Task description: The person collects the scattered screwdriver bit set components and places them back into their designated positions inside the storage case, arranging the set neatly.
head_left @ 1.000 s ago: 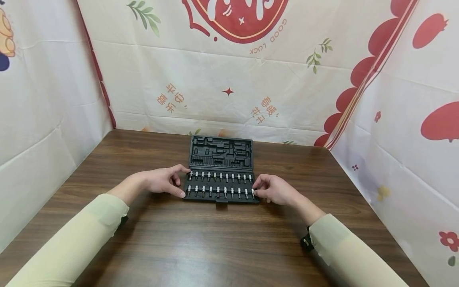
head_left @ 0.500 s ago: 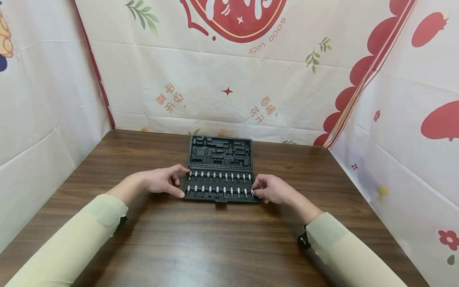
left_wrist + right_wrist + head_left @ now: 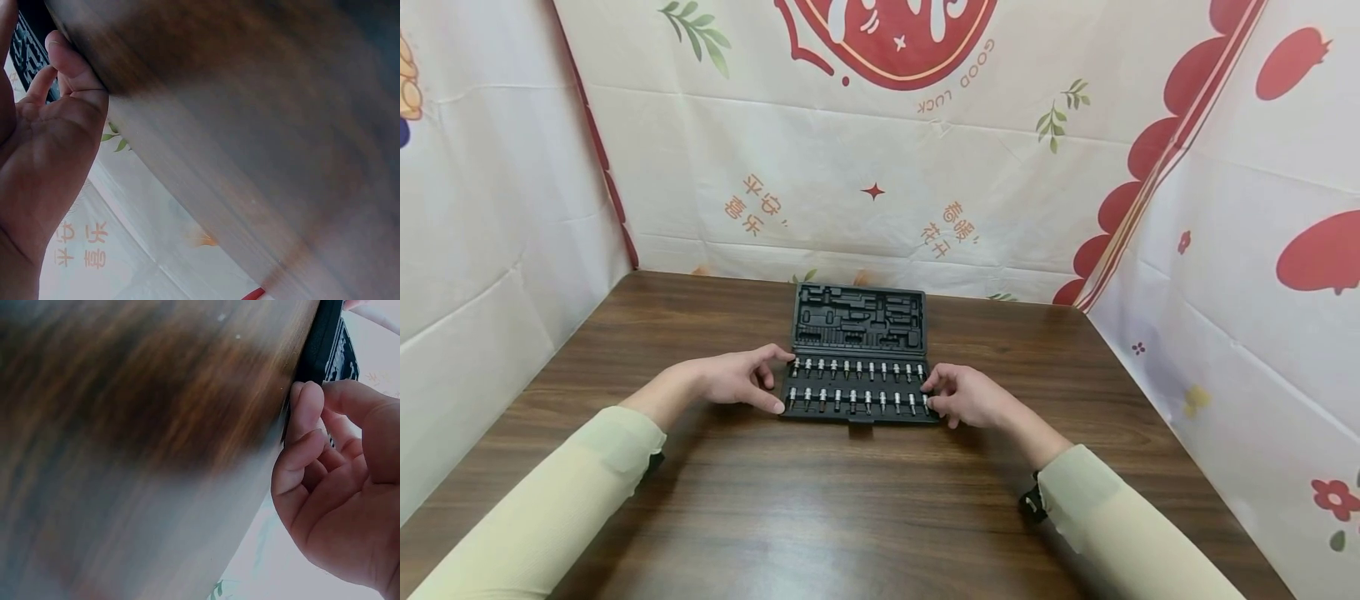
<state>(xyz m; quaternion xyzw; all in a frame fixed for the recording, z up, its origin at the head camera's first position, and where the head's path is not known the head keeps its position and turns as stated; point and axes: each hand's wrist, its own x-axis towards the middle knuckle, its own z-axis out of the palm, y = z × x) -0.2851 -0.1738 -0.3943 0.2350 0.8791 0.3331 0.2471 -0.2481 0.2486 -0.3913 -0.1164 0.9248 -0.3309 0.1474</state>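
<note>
An open black socket case point(image 3: 859, 385) lies on the table in the head view, its moulded lid point(image 3: 859, 321) tipped back. Two rows of silver bit sockets point(image 3: 852, 400) fill its lower half. At the case's left edge is my left hand point(image 3: 733, 377), index fingertip at the back corner and thumb at the front one. My right hand point(image 3: 973, 396) pinches the rightmost bit socket point(image 3: 925, 401) of the front row between thumb and index finger. In the right wrist view its fingers point(image 3: 306, 403) are bent at the case's side; the socket is hidden there.
The brown wooden table point(image 3: 850, 508) carries the case near its middle. A printed cloth point(image 3: 850, 225) hangs behind the back edge, and more cloth walls point(image 3: 490, 233) stand on the left and right. Black straps point(image 3: 1033, 504) show at the sleeve cuffs.
Both hands keep their places on the case, the right one still at the front row's end socket. The head view has shifted very slightly.
</note>
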